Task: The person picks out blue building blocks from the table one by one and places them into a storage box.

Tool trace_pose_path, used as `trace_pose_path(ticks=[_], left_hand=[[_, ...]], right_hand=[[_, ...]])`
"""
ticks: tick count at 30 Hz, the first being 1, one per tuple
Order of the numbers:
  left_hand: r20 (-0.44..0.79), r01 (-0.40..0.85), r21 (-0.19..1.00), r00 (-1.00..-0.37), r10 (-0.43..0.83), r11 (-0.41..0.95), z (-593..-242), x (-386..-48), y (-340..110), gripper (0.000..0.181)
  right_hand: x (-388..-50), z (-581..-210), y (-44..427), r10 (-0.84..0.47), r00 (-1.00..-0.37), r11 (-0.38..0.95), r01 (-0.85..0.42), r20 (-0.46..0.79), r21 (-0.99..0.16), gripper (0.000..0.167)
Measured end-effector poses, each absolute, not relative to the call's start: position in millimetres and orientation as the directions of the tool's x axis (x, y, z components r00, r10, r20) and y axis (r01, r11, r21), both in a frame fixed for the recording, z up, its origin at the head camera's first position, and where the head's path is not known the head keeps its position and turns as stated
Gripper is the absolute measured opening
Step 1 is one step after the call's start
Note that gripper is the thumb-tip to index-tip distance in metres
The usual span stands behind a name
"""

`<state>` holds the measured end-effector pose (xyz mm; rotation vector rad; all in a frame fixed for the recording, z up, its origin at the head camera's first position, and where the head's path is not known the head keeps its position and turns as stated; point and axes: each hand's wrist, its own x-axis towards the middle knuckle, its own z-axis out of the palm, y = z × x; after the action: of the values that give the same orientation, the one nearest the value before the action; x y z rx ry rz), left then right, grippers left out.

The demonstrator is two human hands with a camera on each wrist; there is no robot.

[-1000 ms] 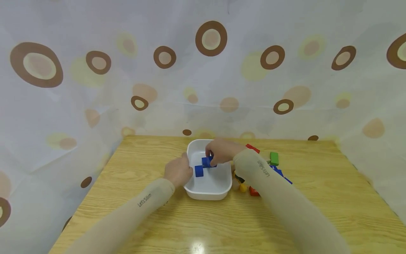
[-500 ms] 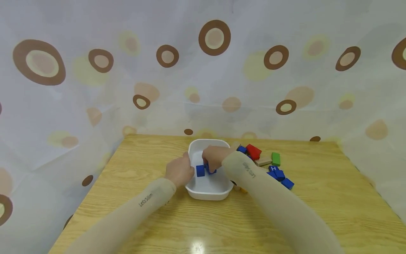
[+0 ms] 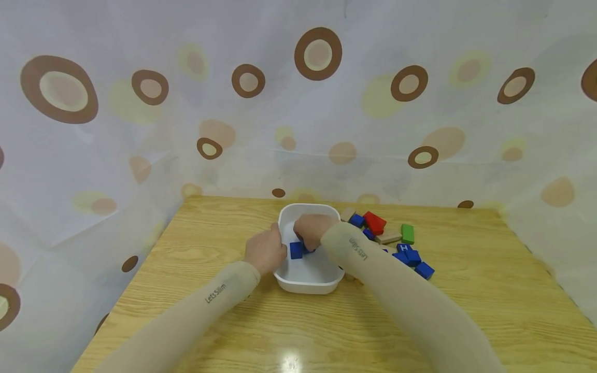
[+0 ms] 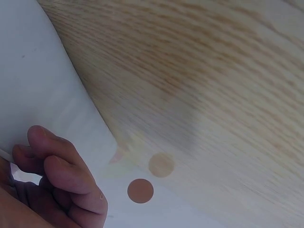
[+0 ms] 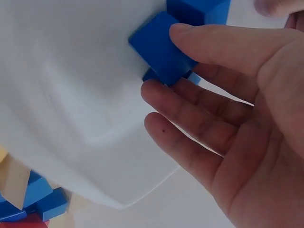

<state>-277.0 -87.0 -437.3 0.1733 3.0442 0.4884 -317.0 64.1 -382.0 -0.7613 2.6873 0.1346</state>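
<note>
Over a wooden worktop (image 3: pixel 489 290), "Let's Slim" sleeves (image 3: pixel 196 311) show, left grip (image 3: pixel 266 250) holding a white tray (image 3: pixel 305 287), right grip (image 3: pixel 314 229) a blue block (image 5: pixel 161 47), an "H" block (image 3: pixel 404 248) nearby.

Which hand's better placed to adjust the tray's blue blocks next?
The right hand, probably: it holds a blue block inside the white tray, while the left hand holds the tray's rim.
</note>
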Motion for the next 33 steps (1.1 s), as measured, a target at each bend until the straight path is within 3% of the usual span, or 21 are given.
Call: trace_pose_path(ticks=[11, 26, 33], left_hand=[[-0.03, 0.117, 0.322, -0.991, 0.134, 0.94, -436.2, -275.9, -85.2, 0.057], [-0.033, 0.091, 0.352, -0.993, 0.109, 0.931, -437.6, -274.6, -88.8, 0.058], [-0.072, 0.042, 0.378, -0.995, 0.074, 0.925, -440.7, -276.7, -90.9, 0.063]], right_hand=[[-315.4, -385.6, 66.6, -0.487, -0.799, 0.854, -0.52, -0.352, 0.002, 0.024], [-289.9, -366.0, 103.7, -0.573, -0.768, 0.818, -0.56, -0.287, -0.135, 0.034], [-264.0, -356.7, 130.5, -0.545, -0.806, 0.838, -0.514, -0.232, -0.183, 0.033]])
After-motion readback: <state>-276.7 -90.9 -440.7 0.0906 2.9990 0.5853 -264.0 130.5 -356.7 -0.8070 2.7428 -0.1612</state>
